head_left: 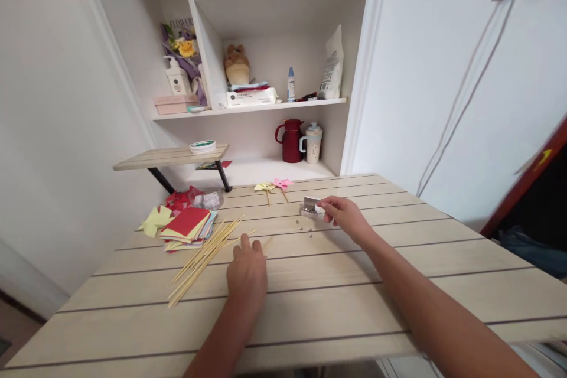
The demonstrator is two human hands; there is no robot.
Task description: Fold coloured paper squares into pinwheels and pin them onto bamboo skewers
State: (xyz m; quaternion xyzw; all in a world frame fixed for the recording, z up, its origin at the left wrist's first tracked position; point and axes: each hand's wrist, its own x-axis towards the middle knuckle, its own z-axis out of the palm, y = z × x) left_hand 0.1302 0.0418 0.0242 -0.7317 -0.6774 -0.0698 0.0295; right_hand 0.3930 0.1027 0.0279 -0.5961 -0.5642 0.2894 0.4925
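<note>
My left hand rests palm down on the wooden table, fingers loosely curled, just right of a spread of thin wooden sticks; one stick lies by its fingertips. My right hand reaches forward, its fingers pinched on a small white open box of pins. A few tiny pins lie loose on the table beside the box. A stack of coloured paper squares sits left of the sticks. Two finished paper pinwheels, yellow and pink, lie at the far edge.
A small raised wooden shelf with a tape roll stands at the back left. Behind are white shelves with a red jug, a mug, a plush toy and bottles. White walls close in on both sides; cables hang on the right wall.
</note>
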